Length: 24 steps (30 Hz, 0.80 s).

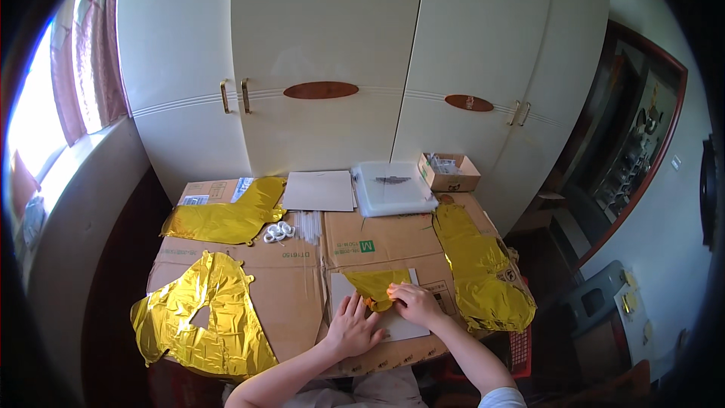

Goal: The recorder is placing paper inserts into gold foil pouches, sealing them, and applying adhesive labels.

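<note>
In front of me a gold foil balloon [370, 284], folded small and flat, lies on a white card [408, 328]. My left hand [353, 329] rests palm down at the foil's near left edge, its fingers stretched out over the foil and card. At the foil's right side, my right hand [414, 305] is closed, with thumb and fingers pinching the foil's edge. The fingertips hide part of that edge. Other flat gold balloons lie around: one with a hole [234, 310] at near left, a long one [219, 221] at far left, another [477, 268] along the right.
Cardboard [291, 287] covers the table. Towards the back are white rings [279, 232], clear straws [307, 227], a grey-white board [320, 190], a translucent plastic box [393, 189] and an open carton [451, 175] of small packets. A red basket [521, 351] stands below the right edge.
</note>
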Each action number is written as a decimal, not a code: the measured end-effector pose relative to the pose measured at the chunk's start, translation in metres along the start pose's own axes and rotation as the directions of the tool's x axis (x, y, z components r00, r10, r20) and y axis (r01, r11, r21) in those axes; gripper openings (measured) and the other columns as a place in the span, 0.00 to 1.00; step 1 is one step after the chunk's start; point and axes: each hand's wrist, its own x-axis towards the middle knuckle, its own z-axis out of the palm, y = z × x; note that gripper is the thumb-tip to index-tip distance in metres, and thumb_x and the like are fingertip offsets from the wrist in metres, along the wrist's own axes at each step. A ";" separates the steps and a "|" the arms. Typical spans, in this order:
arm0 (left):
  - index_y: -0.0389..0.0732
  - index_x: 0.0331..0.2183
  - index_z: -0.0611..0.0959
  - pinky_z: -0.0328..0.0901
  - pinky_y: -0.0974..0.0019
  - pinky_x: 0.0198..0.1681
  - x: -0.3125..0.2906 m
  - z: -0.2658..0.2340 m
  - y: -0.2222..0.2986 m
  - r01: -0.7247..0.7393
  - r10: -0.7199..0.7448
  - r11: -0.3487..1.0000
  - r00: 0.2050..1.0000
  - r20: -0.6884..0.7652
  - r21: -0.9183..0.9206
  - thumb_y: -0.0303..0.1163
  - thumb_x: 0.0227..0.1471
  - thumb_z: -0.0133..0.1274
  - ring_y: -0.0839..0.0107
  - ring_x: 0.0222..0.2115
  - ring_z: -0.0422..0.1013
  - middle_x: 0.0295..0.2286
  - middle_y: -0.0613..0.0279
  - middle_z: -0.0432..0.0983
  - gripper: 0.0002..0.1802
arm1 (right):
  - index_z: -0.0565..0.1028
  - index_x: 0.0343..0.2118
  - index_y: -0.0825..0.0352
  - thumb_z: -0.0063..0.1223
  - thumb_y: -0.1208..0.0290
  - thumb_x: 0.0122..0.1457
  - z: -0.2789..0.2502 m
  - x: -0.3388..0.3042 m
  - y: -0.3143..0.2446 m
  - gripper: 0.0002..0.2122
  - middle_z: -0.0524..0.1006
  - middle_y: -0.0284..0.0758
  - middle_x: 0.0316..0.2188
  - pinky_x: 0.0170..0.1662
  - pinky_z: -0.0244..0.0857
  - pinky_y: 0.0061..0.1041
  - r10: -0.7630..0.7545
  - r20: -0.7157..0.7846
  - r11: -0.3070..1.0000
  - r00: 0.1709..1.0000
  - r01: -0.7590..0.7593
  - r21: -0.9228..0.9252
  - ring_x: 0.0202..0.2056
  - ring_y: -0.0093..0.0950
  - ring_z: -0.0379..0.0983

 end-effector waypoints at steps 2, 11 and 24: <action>0.46 0.47 0.77 0.49 0.40 0.60 0.000 0.000 0.000 0.001 -0.001 1.000 1.000 -0.005 -0.017 0.56 0.53 0.47 0.42 0.57 0.57 0.50 0.39 0.65 0.28 | 0.77 0.32 0.64 0.57 0.77 0.48 0.002 -0.005 -0.001 0.07 0.81 0.33 0.40 0.52 0.70 0.32 -0.016 -0.012 0.998 1.000 0.015 -0.060 0.44 0.32 0.77; 0.43 0.45 0.76 0.50 0.38 0.58 -0.002 0.003 0.001 0.013 -0.017 0.998 0.998 -0.065 -0.056 0.55 0.51 0.50 0.46 0.55 0.59 0.48 0.41 0.67 0.29 | 0.78 0.33 0.64 0.56 0.75 0.43 -0.008 0.000 -0.020 0.11 0.81 0.33 0.38 0.46 0.74 0.30 -0.087 -0.024 0.975 0.996 0.080 -0.206 0.41 0.32 0.78; 0.35 0.56 0.68 0.47 0.46 0.63 0.045 -0.017 -0.023 0.090 -0.100 0.990 0.991 -0.091 -0.107 0.52 0.56 0.46 0.46 0.60 0.53 0.57 0.40 0.59 0.35 | 0.76 0.27 0.59 0.58 0.73 0.45 -0.006 0.000 -0.021 0.05 0.80 0.29 0.32 0.33 0.75 0.28 -0.120 -0.092 0.974 0.988 0.099 -0.204 0.36 0.28 0.79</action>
